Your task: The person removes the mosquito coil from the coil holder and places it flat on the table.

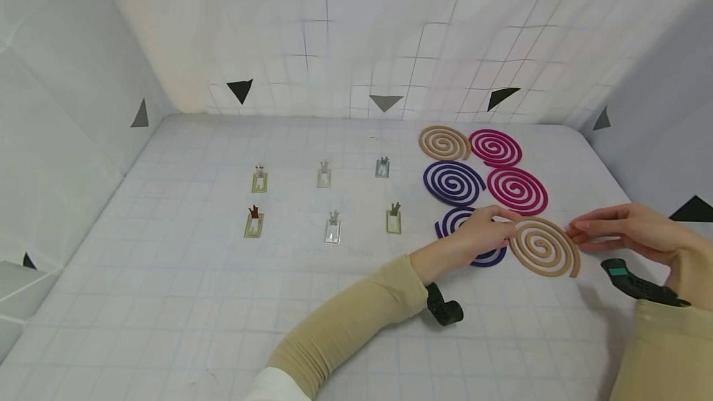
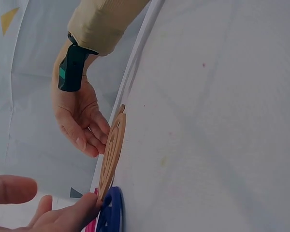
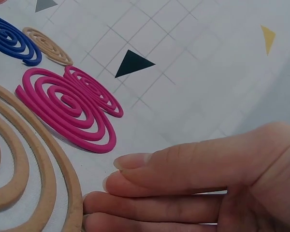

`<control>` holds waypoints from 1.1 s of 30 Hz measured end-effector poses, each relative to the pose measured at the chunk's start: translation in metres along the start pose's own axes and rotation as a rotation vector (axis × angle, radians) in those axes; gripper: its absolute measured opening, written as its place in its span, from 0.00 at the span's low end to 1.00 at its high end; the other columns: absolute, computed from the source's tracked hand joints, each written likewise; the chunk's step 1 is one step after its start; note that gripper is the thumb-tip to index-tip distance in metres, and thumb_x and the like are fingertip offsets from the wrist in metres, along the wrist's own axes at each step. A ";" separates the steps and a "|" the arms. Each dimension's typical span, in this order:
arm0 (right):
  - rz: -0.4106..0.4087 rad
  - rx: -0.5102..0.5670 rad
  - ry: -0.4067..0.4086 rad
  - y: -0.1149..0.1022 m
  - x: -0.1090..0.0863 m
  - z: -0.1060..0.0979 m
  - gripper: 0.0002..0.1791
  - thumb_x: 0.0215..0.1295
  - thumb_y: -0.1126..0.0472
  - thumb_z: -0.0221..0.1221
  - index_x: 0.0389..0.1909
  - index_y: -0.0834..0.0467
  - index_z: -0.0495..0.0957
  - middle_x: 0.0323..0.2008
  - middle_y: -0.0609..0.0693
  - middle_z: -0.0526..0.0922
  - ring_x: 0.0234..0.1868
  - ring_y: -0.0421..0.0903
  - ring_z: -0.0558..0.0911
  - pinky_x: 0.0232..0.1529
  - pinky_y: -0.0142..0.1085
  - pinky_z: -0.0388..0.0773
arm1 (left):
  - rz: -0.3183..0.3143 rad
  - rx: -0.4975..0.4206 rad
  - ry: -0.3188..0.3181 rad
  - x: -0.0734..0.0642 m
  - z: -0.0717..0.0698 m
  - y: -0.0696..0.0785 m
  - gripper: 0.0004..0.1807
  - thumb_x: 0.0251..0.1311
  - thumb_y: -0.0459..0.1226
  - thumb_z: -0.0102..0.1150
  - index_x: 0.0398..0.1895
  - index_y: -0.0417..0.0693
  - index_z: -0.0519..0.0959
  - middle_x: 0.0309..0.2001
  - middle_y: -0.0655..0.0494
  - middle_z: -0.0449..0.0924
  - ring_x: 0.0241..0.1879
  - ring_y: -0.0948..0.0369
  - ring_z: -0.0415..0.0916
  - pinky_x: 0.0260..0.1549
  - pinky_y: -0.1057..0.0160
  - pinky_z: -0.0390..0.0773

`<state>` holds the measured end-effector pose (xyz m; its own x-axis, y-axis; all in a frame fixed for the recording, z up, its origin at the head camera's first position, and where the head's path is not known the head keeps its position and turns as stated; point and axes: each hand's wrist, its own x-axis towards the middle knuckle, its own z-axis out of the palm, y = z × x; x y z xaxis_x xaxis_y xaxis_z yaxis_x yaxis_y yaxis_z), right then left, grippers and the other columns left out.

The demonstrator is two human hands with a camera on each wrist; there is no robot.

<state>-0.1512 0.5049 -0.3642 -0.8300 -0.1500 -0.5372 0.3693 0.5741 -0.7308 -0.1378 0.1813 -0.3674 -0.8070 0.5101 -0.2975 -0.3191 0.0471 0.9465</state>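
A tan mosquito coil (image 1: 540, 244) lies between my two hands at the right of the table. My left hand (image 1: 481, 234) reaches over a navy coil (image 1: 452, 221) and has its fingertips at the tan coil's left edge. In the left wrist view the thumb (image 2: 12, 189) stands apart from that coil. From the other side, my right hand (image 1: 632, 231) touches the tan coil's right edge with extended fingertips (image 3: 94, 203). The left hand and wrist hide part of the navy coil.
Behind the hands lie a magenta coil (image 1: 517, 189), another navy coil (image 1: 453, 183), a second magenta coil (image 1: 495, 147) and a tan one (image 1: 444, 142). Several small metal coil stands (image 1: 333, 231) are spread left of the coils. A white wall (image 1: 267, 36) rises behind the table.
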 end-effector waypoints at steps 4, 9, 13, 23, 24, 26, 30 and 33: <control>-0.039 0.021 -0.029 0.001 0.001 -0.002 0.17 0.77 0.62 0.50 0.58 0.68 0.77 0.45 0.45 0.88 0.46 0.45 0.87 0.46 0.40 0.87 | 0.001 -0.028 -0.005 0.001 0.000 0.001 0.14 0.62 0.29 0.56 0.51 0.44 0.80 0.33 0.63 0.76 0.32 0.67 0.72 0.34 0.73 0.76; -0.078 0.041 -0.037 0.002 0.003 -0.003 0.16 0.78 0.64 0.49 0.56 0.68 0.78 0.45 0.46 0.89 0.46 0.45 0.88 0.45 0.40 0.87 | -0.009 -0.061 -0.006 0.003 -0.002 0.002 0.14 0.61 0.29 0.57 0.49 0.44 0.81 0.36 0.62 0.78 0.33 0.68 0.73 0.45 0.67 0.83; -0.059 0.030 -0.006 0.001 0.003 -0.002 0.18 0.77 0.63 0.51 0.58 0.70 0.77 0.45 0.46 0.89 0.45 0.45 0.88 0.45 0.40 0.87 | -0.007 -0.068 -0.017 0.004 -0.004 0.003 0.13 0.62 0.29 0.57 0.49 0.43 0.81 0.39 0.57 0.81 0.35 0.67 0.75 0.49 0.64 0.84; -0.117 -0.200 0.236 -0.018 0.005 -0.002 0.34 0.75 0.46 0.53 0.69 0.67 0.63 0.41 0.24 0.81 0.42 0.29 0.84 0.48 0.51 0.85 | 0.017 -0.009 -0.050 0.008 -0.017 0.011 0.13 0.67 0.33 0.57 0.53 0.43 0.81 0.46 0.47 0.85 0.38 0.65 0.81 0.45 0.67 0.84; -0.133 -0.214 0.287 -0.022 0.005 -0.002 0.35 0.74 0.44 0.52 0.69 0.66 0.62 0.40 0.21 0.79 0.41 0.27 0.83 0.49 0.53 0.83 | 0.029 -0.006 -0.050 0.009 -0.019 0.013 0.14 0.68 0.34 0.57 0.54 0.43 0.81 0.48 0.46 0.85 0.38 0.65 0.81 0.45 0.67 0.84; -0.159 -0.217 0.360 -0.030 0.004 -0.003 0.35 0.74 0.43 0.51 0.69 0.65 0.62 0.39 0.19 0.76 0.39 0.24 0.81 0.47 0.48 0.85 | 0.044 0.005 -0.052 0.010 -0.025 0.018 0.14 0.69 0.36 0.56 0.55 0.44 0.80 0.50 0.48 0.85 0.40 0.66 0.81 0.47 0.66 0.83; -0.190 -0.206 0.400 -0.044 0.002 0.003 0.35 0.73 0.42 0.53 0.69 0.64 0.63 0.39 0.19 0.76 0.39 0.23 0.80 0.38 0.28 0.85 | 0.068 -0.019 -0.043 0.011 -0.038 0.027 0.12 0.69 0.35 0.56 0.53 0.46 0.80 0.52 0.52 0.83 0.42 0.65 0.82 0.50 0.63 0.83; -0.226 -0.194 0.391 -0.052 -0.001 0.007 0.33 0.74 0.44 0.53 0.69 0.62 0.64 0.41 0.20 0.76 0.40 0.23 0.81 0.35 0.19 0.79 | 0.086 -0.068 -0.020 0.012 -0.048 0.032 0.11 0.69 0.34 0.56 0.51 0.45 0.81 0.51 0.51 0.84 0.42 0.63 0.82 0.53 0.60 0.83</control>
<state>-0.1670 0.4697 -0.3286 -0.9888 0.0041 -0.1492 0.1084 0.7071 -0.6987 -0.1814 0.1475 -0.3462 -0.8230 0.5269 -0.2120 -0.2823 -0.0555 0.9577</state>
